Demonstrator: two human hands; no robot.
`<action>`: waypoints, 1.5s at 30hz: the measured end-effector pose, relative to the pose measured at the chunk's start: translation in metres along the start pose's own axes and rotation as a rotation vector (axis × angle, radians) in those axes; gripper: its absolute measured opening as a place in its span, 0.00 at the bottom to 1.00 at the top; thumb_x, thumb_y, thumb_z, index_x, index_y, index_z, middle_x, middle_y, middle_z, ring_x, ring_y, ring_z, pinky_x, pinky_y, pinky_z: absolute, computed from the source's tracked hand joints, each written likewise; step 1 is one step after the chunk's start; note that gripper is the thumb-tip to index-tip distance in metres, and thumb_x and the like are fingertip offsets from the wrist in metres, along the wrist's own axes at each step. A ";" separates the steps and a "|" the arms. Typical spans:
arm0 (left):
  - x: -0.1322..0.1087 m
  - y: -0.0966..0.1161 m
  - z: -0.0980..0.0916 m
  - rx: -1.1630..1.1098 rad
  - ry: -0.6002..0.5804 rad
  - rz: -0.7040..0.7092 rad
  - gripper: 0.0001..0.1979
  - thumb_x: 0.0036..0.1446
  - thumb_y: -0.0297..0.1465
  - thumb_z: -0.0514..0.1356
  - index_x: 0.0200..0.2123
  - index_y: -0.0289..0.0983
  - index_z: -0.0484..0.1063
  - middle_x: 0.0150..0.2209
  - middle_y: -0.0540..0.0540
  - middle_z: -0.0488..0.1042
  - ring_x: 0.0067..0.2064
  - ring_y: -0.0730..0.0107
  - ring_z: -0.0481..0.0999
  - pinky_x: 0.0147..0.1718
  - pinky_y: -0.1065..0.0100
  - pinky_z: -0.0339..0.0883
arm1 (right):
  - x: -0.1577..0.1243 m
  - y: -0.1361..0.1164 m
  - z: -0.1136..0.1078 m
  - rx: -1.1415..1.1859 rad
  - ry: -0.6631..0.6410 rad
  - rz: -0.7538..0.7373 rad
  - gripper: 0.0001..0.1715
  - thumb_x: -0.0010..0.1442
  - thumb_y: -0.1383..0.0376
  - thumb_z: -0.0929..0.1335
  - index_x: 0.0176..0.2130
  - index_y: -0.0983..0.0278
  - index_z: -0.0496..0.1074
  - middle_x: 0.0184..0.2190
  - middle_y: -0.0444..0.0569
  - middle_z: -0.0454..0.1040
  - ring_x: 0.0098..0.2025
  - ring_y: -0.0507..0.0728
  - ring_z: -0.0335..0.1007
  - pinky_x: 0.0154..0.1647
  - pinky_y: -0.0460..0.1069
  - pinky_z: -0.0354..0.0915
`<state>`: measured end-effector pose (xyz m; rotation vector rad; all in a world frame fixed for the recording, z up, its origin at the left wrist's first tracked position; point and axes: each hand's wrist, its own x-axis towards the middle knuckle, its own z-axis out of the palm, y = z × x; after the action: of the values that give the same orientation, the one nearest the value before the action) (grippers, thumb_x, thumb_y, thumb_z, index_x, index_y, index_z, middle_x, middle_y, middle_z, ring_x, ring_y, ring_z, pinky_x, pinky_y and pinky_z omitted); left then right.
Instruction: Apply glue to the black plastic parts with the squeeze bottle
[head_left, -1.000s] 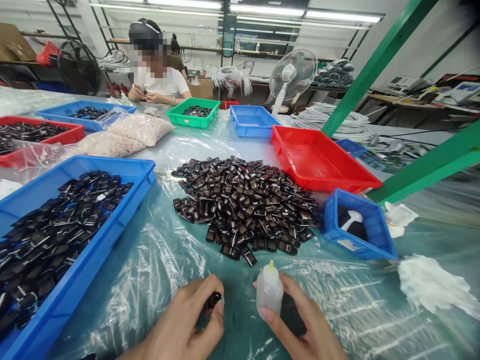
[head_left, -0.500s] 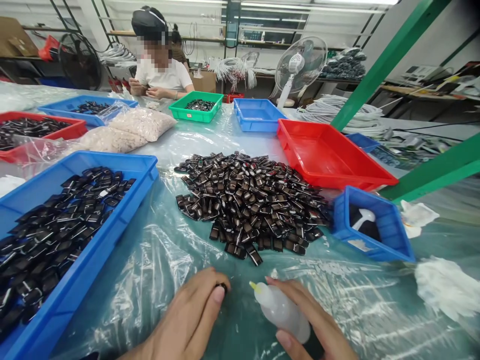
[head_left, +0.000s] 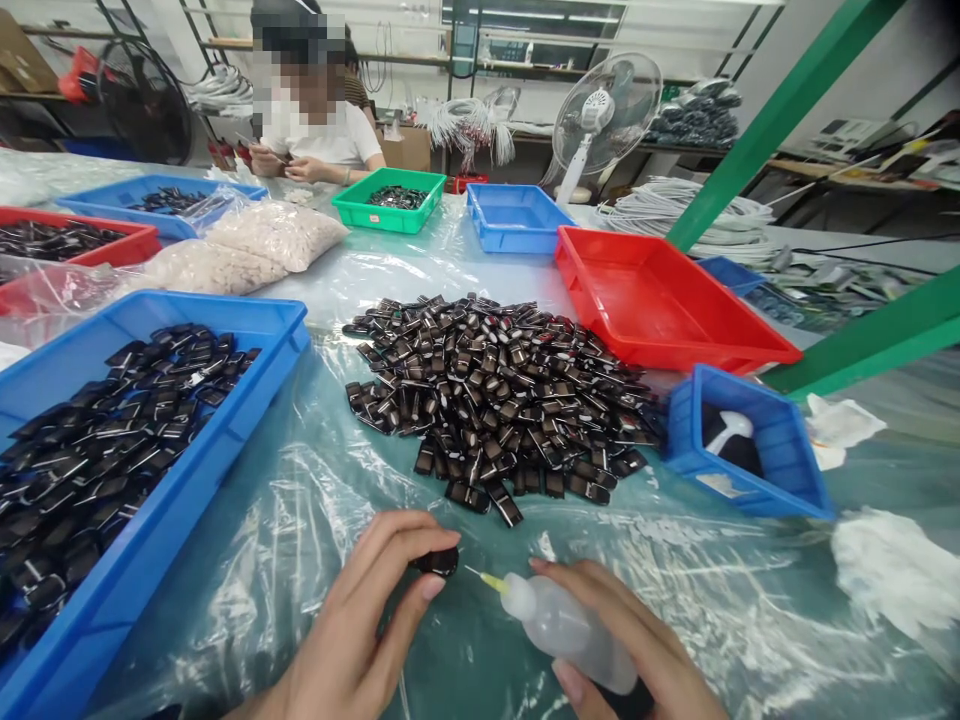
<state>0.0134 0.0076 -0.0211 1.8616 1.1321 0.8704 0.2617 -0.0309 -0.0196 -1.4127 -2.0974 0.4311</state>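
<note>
Low over the plastic-covered counter (head_left: 315, 500), the left hand (head_left: 352, 640) pinches a small black part (head_left: 439, 561) between thumb and fingertips. The right hand (head_left: 645, 650) is wrapped around a tilted bottle (head_left: 559, 625), whose yellow tip points at the part from just beside it. A pile (head_left: 495, 395) of similar parts lies just beyond both hands, and a blue tray (head_left: 187, 490) of more sits to the left.

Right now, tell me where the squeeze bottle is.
Head view, bottom centre: the squeeze bottle lies tilted in the right hand, nozzle pointing left at the small black part held by the left hand.
</note>
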 end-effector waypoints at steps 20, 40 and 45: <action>0.002 0.003 -0.003 0.073 -0.125 0.174 0.13 0.69 0.27 0.51 0.53 0.46 0.66 0.47 0.46 0.68 0.47 0.63 0.71 0.45 0.68 0.68 | 0.008 0.005 -0.016 0.187 -0.122 0.066 0.30 0.56 0.71 0.71 0.56 0.48 0.70 0.44 0.43 0.74 0.45 0.49 0.76 0.42 0.38 0.71; 0.005 -0.001 -0.004 -0.014 -0.151 0.141 0.14 0.68 0.29 0.57 0.55 0.44 0.66 0.44 0.47 0.76 0.44 0.64 0.74 0.42 0.67 0.69 | 0.002 0.010 -0.012 0.296 -0.105 0.136 0.25 0.62 0.68 0.67 0.56 0.47 0.70 0.47 0.46 0.73 0.43 0.51 0.76 0.28 0.35 0.70; 0.006 0.001 -0.004 -0.015 -0.121 0.151 0.13 0.67 0.30 0.57 0.54 0.44 0.68 0.43 0.47 0.76 0.43 0.64 0.75 0.41 0.67 0.70 | 0.002 0.008 -0.011 0.347 -0.092 0.158 0.27 0.62 0.69 0.67 0.56 0.44 0.70 0.47 0.45 0.73 0.42 0.51 0.76 0.26 0.35 0.70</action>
<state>0.0129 0.0133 -0.0174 1.9789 0.9187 0.8340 0.2734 -0.0269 -0.0150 -1.3735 -1.8722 0.8918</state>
